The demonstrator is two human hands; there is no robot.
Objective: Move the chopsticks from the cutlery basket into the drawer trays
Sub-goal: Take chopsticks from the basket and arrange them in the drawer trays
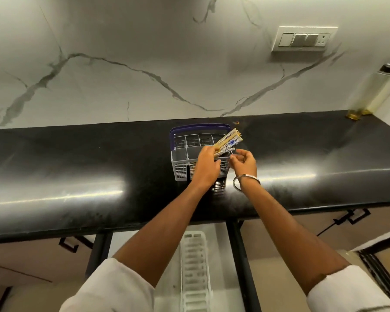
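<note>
A grey cutlery basket [181,164] with a blue handle stands on the black counter. My left hand [206,166] grips a bundle of several chopsticks [229,140], beige with blue-and-white patterned ends, tilted up to the right above the basket. My right hand [244,162] is just right of the basket, fingers curled, pinching the near end of one chopstick at the basket's right rim. Below the counter an open drawer shows a white ribbed tray [194,266].
The black counter [77,165] runs the full width, backed by a marble wall. Two oil bottles [369,93] stand at the far right by the wall. Closed drawers with black handles [351,218] flank the open drawer.
</note>
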